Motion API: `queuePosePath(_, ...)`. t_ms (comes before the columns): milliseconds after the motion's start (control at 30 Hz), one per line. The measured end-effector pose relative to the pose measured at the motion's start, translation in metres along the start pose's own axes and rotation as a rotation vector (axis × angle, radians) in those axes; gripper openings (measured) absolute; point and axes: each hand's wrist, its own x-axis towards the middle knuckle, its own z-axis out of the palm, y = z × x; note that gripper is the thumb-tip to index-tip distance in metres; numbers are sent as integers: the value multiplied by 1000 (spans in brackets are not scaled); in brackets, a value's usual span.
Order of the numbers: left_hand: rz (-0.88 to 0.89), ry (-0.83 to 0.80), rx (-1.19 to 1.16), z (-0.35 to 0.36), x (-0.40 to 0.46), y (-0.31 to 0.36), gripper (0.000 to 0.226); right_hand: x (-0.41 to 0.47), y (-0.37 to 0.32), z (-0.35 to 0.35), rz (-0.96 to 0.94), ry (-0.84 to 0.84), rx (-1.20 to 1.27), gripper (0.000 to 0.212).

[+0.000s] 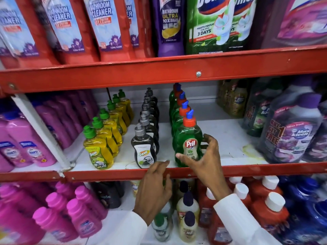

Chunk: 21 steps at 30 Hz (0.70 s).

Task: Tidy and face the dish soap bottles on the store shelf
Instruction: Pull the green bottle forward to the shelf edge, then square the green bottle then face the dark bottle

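Three rows of dish soap bottles run front to back on the middle shelf (230,138): yellow bottles with green caps (99,152), black bottles with grey caps (144,151) and green Pril bottles with red caps (188,142). All three front labels face outward. My right hand (203,160) cups the front Pril bottle, with the thumb across its lower front and the fingers on its right side. My left hand (155,184) rests with its fingertips on the shelf's red front lip, just below the black row, and holds nothing.
Pink bottles (28,147) stand left of a white divider (44,133). Large purple Max Kleen jugs (293,135) fill the shelf's right end, with bare shelf between them and the Pril row. Bathroom cleaners (106,27) sit above. More bottles (187,213) crowd the shelf below.
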Motion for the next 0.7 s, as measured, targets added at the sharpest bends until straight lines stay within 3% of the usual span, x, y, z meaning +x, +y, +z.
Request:
queuePosePath(67, -25, -2, -60, -1, 10, 3, 49, 3, 11, -19, -2, -101, 48, 105)
queuePosePath(200, -67, -51, -183, 3, 35, 10, 59, 15, 30, -42, -83, -283, -78, 76)
queuePosePath(367, -132, -118, -276, 10, 55, 7, 56, 22, 38, -43, -126, -322, -65, 40)
queuePosePath(700, -167, -83, -328, 17, 54, 4, 51, 25, 40, -45, -105, -357, -28, 35)
